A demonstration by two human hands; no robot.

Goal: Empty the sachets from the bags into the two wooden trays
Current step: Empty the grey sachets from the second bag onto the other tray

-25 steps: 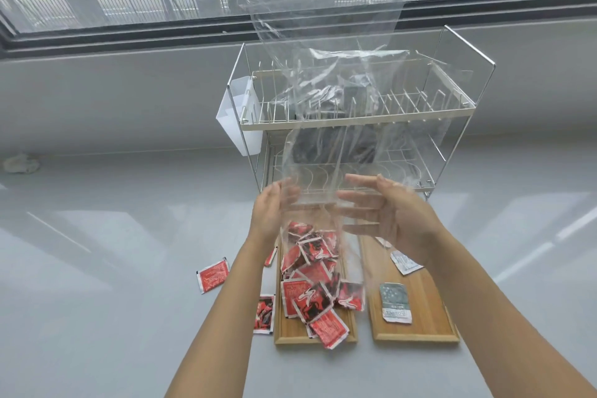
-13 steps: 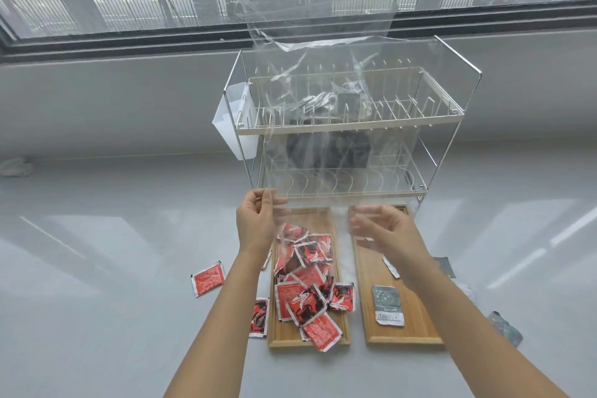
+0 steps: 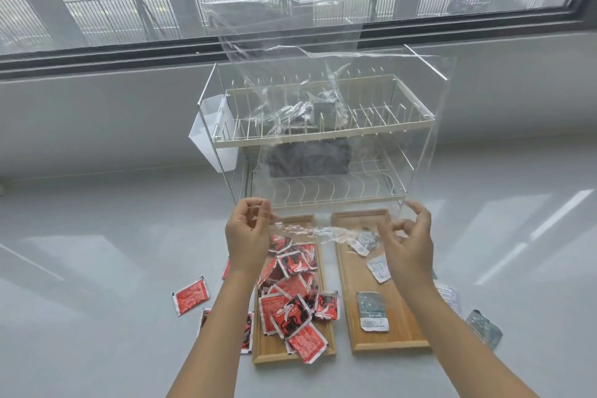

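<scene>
I read this as the tipping step for the second bag; the clear, crinkled plastic bag (image 3: 326,126) is held upside down in front of the white wire two-tier dish rack (image 3: 318,136), its mouth hanging low over the far ends of the trays, and some dark, grey-green sachets appear to sit high inside it, though the film and the rack behind make that hard to be sure of; my left hand (image 3: 247,236) pinches the left corner of the mouth between curled fingers and thumb, and my right hand (image 3: 408,245) pinches the right corner the same way, so both are grasping the bag; the left rectangular wooden tray (image 3: 268,350) carries a heap of red foil sachets (image 3: 294,294), while the right rectangular wooden tray (image 3: 352,284) holds only a few grey-green sachets (image 3: 372,311); one loose red sachet (image 3: 191,297) lies on the pale grey table (image 3: 97,284) left of the trays, with others partly behind my left forearm, and a stray grey-green sachet (image 3: 483,328) lies beyond the right tray; to my mind the next move calls for shifting the mouth squarely over the right tray, spreading it wider and shaking so that whatever clings inside drops; after that, I would gather the strays into their matching trays.
</scene>
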